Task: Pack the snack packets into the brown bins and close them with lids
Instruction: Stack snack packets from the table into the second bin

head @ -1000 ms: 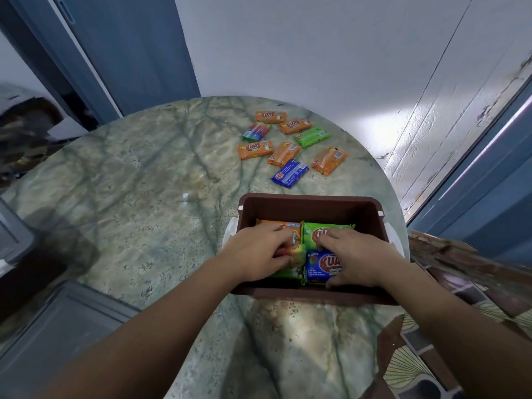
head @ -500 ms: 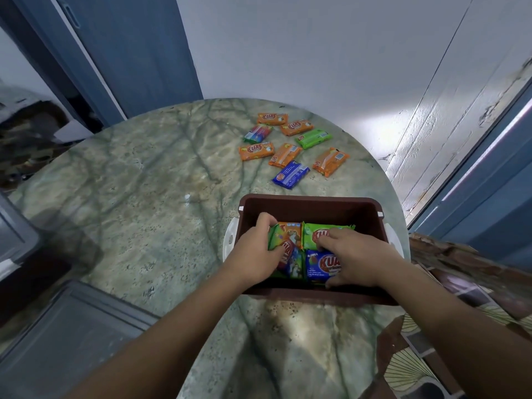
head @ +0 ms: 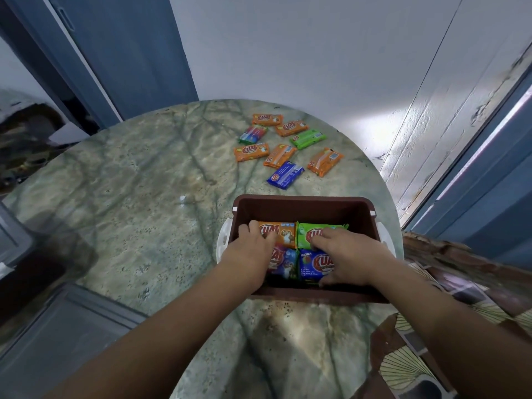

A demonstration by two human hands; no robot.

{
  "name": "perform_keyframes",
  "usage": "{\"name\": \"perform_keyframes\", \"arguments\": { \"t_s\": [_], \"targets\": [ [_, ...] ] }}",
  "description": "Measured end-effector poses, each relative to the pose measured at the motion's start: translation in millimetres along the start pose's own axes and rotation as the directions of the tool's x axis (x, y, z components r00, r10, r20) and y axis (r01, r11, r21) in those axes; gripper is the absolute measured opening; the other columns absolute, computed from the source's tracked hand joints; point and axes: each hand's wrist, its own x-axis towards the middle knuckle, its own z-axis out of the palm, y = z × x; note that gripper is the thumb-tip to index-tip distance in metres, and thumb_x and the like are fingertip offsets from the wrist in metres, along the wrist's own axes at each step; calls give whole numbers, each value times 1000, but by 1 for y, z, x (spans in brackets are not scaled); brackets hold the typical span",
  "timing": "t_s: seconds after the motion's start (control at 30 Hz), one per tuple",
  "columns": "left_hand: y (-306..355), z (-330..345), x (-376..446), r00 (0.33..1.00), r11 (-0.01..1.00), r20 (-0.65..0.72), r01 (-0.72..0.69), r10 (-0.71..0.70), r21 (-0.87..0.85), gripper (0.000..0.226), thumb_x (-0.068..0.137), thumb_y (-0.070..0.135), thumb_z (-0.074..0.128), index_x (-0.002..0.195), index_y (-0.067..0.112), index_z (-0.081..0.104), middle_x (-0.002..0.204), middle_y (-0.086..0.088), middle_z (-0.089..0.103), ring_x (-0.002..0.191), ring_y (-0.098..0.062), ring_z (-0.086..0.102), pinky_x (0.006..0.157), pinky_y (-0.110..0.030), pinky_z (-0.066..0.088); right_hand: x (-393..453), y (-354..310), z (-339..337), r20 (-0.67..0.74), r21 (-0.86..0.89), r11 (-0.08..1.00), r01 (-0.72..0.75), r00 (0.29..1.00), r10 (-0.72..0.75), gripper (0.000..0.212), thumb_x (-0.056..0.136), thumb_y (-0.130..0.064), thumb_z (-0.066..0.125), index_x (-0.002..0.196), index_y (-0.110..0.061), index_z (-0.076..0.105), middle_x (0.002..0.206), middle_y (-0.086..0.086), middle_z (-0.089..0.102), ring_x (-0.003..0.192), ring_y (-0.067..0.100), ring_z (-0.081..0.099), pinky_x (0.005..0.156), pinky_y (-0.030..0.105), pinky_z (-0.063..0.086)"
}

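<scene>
- Your left hand [head: 253, 249] is now pressing flat the packets it was lifting; fingers relaxed.
- Your right hand [head: 344, 257] is resting open on the blue packet [head: 315, 264].
- Brown bin [head: 302, 204] is sitting lidless at the table's right edge.

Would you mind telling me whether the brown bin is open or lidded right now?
Open. The brown bin has no lid on it; its packets show inside, and both hands reach in.

A round bench [head: 138, 197] of green-veined marble carries a brown bin [head: 302, 205] near its right edge, open-topped, with white handles at its sides. Beyond the bin lie loose snack packets [head: 288, 145] (eight in all): five orange, one green [head: 308, 139], one blue [head: 285, 174] nearest the bin, one multicoloured [head: 253, 133]. A small white speck [head: 182, 199] sits left of the bin.
</scene>
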Motion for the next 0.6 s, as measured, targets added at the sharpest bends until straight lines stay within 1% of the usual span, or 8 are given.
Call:
{"name": "perform_keyframes", "arguments": {
  "t_s": [0.07, 0.13, 0.23, 0.33, 0.4, 0.5, 0.57, 0.6],
  "targets": [
    [-2, 4, 0, 996, 988, -79, -19, 31, 154, 70, 85, 54, 71, 137, 16, 44, 132, -14, 33, 120, -31, 34, 99, -41, 39, 0, 0, -1, 3, 2, 1000, 6, 1000, -6, 95, 73, -68, 78, 149, -29, 38, 144, -2, 48, 129, 22, 49, 99, 36, 50],
    [-4, 8, 4, 991, 973, -122, -25, 54, 230, 71, 82, 63, 67, 135, 18, 50, 132, -11, 35, 119, -30, 33, 101, -42, 34, 0, 0, -1, 7, 1, 1000, 17, 1000, -17, 92, 73, -68, 78, 148, -31, 39, 145, -3, 48, 129, 22, 49, 100, 37, 50],
    [-8, 12, 10, 989, 984, -116, -73, 92, 160, 81, 80, 65, 71, 141, 22, 39, 135, -12, 39, 121, -30, 37, 102, -43, 33, 0, 1, -1, 3, -7, 999, 38, 999, -38, 85, 74, -68, 77, 143, -33, 43, 143, -4, 51, 127, 22, 51, 96, 36, 50],
    [-10, 15, 14, 976, 982, -107, -188, 188, 18, 78, 85, 60, 69, 147, 32, 31, 142, -8, 44, 129, -29, 41, 104, -44, 33, 0, 1, -1, -3, -17, 999, 51, 999, -51, 81, 74, -69, 76, 141, -35, 46, 140, -5, 52, 126, 21, 52, 94, 36, 51],
    [-12, 17, 15, 966, 975, -140, -221, 220, 3, 74, 87, 59, 67, 147, 35, 31, 143, -5, 45, 130, -28, 43, 103, -43, 34, 1, 2, 0, -18, -13, 998, 58, 998, -58, 80, 73, -69, 77, 139, -34, 49, 136, -5, 55, 124, 21, 54, 92, 37, 52],
    [-14, 19, 16, 962, 975, -161, -222, 221, 11, 74, 86, 61, 66, 147, 35, 34, 142, -4, 46, 130, -27, 44, 103, -43, 34, 1, 3, 1, -21, -25, 998, 54, 998, -54, 79, 72, -72, 75, 138, -35, 50, 135, -7, 55, 122, 20, 54, 90, 36, 52],
    [-14, 21, 17, 960, 974, -172, -225, 222, 5, 75, 84, 64, 67, 145, 35, 36, 140, -4, 47, 128, -27, 43, 103, -43, 35, 0, 2, 0, -30, -35, 999, 36, 999, -37, 77, 75, -76, 69, 137, -35, 51, 132, -8, 56, 120, 19, 54, 90, 36, 52],
    [-14, 22, 17, 959, 974, -179, -225, 219, -15, 77, 81, 69, 66, 144, 34, 38, 138, -3, 46, 126, -26, 41, 103, -42, 36, -1, 0, -2, -57, -23, 1000, 21, 998, -22, 75, 77, -79, 65, 136, -34, 53, 128, -7, 57, 117, 18, 54, 90, 36, 51]
  ]
}}
